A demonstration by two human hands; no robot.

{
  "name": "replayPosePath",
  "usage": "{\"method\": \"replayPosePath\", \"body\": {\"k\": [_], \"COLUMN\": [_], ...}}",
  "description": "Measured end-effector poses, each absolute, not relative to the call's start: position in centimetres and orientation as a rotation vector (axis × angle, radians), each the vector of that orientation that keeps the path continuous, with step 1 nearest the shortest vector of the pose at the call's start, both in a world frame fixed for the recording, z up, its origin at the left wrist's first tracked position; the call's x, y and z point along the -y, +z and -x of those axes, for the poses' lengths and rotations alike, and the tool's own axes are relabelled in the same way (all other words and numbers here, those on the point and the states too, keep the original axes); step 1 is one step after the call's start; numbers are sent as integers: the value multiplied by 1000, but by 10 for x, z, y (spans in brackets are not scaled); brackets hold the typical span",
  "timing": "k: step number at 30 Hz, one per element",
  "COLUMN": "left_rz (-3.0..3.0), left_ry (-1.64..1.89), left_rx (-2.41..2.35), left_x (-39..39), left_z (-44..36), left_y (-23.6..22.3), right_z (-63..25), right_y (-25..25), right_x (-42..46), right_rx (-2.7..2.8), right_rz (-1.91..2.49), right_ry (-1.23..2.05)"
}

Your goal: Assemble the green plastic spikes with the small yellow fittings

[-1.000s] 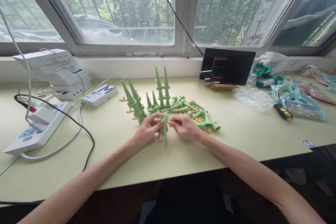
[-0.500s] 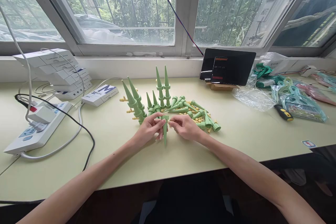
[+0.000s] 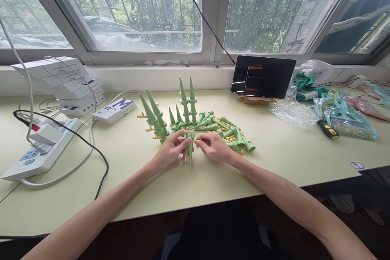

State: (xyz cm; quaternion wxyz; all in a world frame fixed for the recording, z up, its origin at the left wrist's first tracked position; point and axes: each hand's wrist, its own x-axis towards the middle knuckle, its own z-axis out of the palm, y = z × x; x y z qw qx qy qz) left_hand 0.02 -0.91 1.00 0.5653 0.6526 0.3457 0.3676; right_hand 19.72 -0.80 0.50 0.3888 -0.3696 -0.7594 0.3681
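Observation:
My left hand (image 3: 174,146) is closed around a green plant watering spike (image 3: 190,152), its tip pointing down toward the table edge. Beside the spike's collar, my right hand (image 3: 215,147) is closed in a pinch on a small yellow valve, mostly hidden by the fingertips. Behind my left hand, green spikes stand stacked point-up (image 3: 154,120), with yellow valves (image 3: 141,116) sticking out of their sides. Further back rises another pair of stacked spikes (image 3: 191,101). A pile of loose green spikes (image 3: 231,132) and yellow valves lies past my right hand.
At the left are a power strip (image 3: 42,146) with cables, stacked white boxes (image 3: 65,83) and a flat white box (image 3: 115,110). A tablet (image 3: 274,77) with a phone leans at the back. A screwdriver (image 3: 328,129) and bagged goods (image 3: 350,118) lie to the right.
The whole view has shifted slightly. Both hands keep nearly the same pose at the spike, and no hold has visibly changed.

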Motion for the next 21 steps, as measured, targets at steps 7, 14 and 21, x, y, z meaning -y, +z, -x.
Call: {"method": "replayPosePath", "body": {"k": [7, 14, 21], "left_rz": [-1572, -1588, -1585], "left_ry": [867, 904, 887], "left_rx": [-844, -852, -855], "left_x": [10, 10, 10], "left_z": [-2, -3, -3], "left_y": [11, 11, 12], "right_z": [-197, -197, -195], "right_y": [6, 7, 6], "right_x": [8, 8, 8], "right_rx": [1929, 1895, 1859], "right_rz": [984, 989, 989], "right_ry": [985, 1056, 1069]}}
